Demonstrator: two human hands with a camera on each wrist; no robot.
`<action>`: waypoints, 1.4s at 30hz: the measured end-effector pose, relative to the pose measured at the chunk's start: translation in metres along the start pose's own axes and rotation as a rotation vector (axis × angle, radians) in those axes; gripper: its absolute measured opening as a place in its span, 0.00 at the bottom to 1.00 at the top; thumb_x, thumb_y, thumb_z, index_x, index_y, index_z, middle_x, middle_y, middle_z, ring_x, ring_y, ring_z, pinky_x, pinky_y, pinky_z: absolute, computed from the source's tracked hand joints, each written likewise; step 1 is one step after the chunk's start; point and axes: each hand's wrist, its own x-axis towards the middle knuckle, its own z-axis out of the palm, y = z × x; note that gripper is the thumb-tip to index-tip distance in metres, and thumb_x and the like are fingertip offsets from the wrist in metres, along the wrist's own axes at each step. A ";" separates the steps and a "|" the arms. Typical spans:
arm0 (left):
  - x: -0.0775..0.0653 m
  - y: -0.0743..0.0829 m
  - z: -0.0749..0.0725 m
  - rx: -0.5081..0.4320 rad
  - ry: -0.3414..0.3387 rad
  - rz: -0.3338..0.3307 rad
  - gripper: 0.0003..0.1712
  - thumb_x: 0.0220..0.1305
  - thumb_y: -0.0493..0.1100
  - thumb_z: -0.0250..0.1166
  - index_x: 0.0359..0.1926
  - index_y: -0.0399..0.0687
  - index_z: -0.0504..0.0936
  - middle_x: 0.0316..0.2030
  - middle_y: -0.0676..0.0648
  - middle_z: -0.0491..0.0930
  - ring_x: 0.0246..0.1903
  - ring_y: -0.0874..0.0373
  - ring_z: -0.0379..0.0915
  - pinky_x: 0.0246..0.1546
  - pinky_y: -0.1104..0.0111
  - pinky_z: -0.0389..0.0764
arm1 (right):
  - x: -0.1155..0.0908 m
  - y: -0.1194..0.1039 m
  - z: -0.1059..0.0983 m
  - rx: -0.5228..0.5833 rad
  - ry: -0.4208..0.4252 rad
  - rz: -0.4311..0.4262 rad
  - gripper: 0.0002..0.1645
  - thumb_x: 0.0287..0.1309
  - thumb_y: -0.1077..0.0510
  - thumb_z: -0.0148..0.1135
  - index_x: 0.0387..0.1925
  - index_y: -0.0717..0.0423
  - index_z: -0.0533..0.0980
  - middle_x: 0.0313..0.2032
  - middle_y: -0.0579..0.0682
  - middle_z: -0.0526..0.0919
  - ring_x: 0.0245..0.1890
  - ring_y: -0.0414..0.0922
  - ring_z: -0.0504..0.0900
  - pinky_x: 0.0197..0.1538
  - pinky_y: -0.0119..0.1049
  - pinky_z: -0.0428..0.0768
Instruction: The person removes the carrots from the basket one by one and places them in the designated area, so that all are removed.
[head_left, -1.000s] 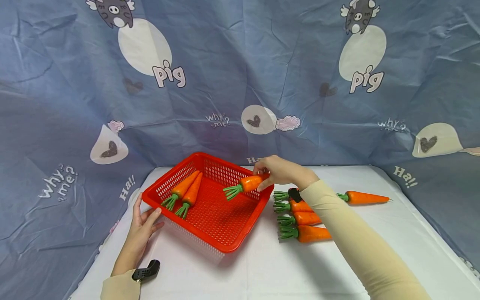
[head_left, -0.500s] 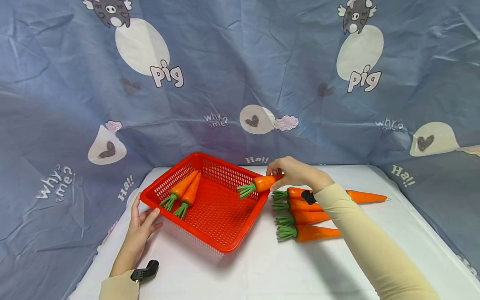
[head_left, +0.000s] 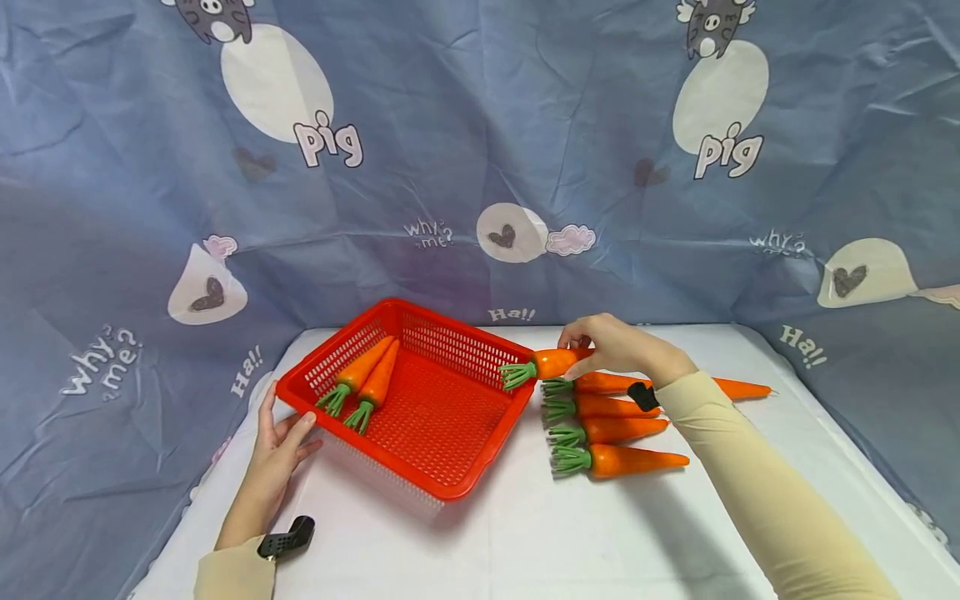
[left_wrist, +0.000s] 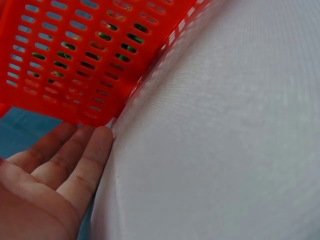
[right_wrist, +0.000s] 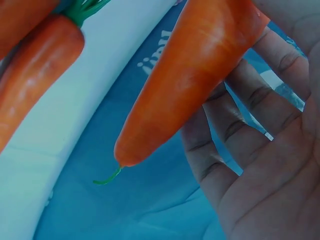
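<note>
My right hand (head_left: 611, 342) pinches an orange carrot (head_left: 557, 363) near its thick end, in the air over the basket's right corner. Its green leafy top points left; in the right wrist view the tapering carrot (right_wrist: 175, 95) ends in a thin green root. My left hand (head_left: 273, 454) holds the left corner of the red plastic basket (head_left: 450, 493), thumb at the near rim. Seen from the left wrist, the fingers (left_wrist: 82, 175) reach to the perforated basket wall (left_wrist: 65, 45). Two carrots (head_left: 363, 367) lie side by side inside along the left wall.
Right of the basket, several carrots (head_left: 637, 461) lie in a row on the white table (head_left: 555, 542), tops to the left. Another carrot (head_left: 741, 389) farther right is partly hidden by the right sleeve (head_left: 757, 475). A blue printed cloth (head_left: 420, 167) hangs behind.
My right hand has moved right with the carrot, from over the basket's inside to its right corner. The left hand and basket stay nearly in place.
</note>
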 end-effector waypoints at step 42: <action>-0.001 -0.003 0.000 -0.016 0.001 0.031 0.53 0.82 0.52 0.59 0.86 0.77 0.28 0.62 0.61 0.68 0.49 0.80 0.80 0.49 0.77 0.86 | -0.099 0.072 -0.008 -0.020 0.069 0.134 0.17 0.53 0.51 0.85 0.42 0.46 0.86 0.33 0.39 0.83 0.38 0.41 0.79 0.46 0.39 0.78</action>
